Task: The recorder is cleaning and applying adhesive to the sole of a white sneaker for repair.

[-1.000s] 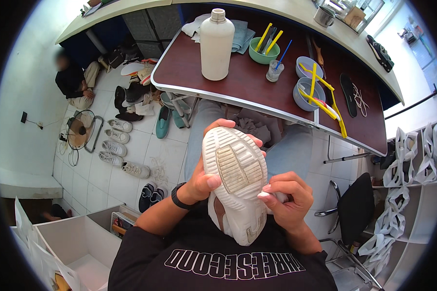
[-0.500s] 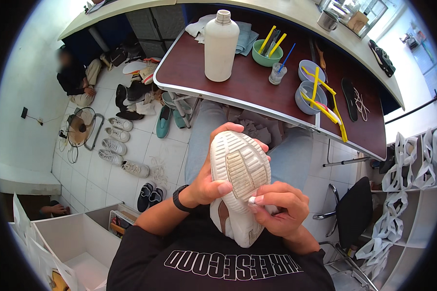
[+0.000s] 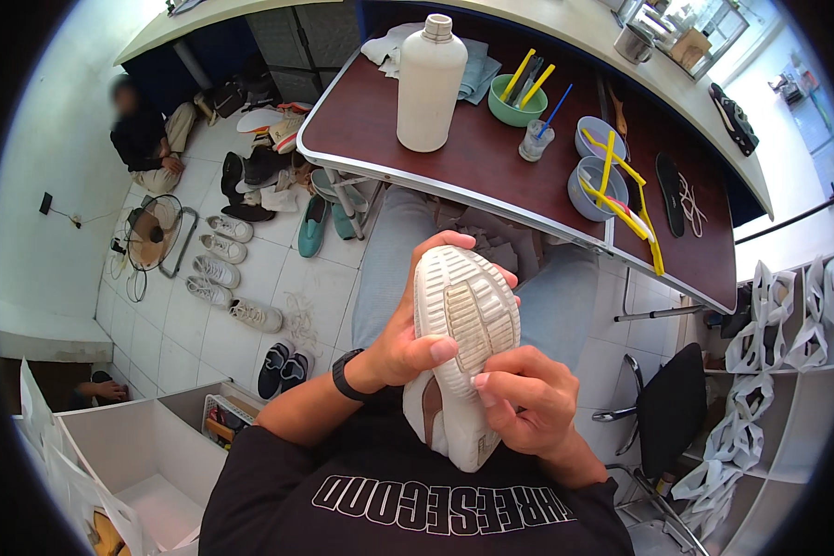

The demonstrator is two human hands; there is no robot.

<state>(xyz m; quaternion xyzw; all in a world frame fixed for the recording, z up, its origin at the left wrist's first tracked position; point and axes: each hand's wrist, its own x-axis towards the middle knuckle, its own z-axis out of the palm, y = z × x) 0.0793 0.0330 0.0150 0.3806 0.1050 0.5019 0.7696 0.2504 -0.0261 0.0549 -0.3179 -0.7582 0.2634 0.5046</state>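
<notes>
A white sneaker (image 3: pixel 463 306) is held up over my lap, its ribbed sole turned toward me and a tan patch on its side. My left hand (image 3: pixel 406 343) is closed around it, thumb on the sole's edge and fingers behind. At the sole's right edge, my right hand (image 3: pixel 528 394) is closed in a pinch. A small white bit (image 3: pixel 479 381) shows at its fingertips, pressed to the sole; most of it is hidden, so its kind is unclear.
Ahead stands a dark red table (image 3: pixel 371 130) with a white bottle (image 3: pixel 431 88), a green bowl (image 3: pixel 517 102), a small cup (image 3: pixel 536 141) and grey bowls (image 3: pixel 595 190) holding yellow-handled tools. Several shoes (image 3: pixel 218 271) and a fan (image 3: pixel 155 233) are on the floor at left, near a seated person (image 3: pixel 148 139).
The sneaker has turned slightly and shifted a little right in my left hand. My right fingertips have moved slightly along the sole's edge, and less of the white bit shows.
</notes>
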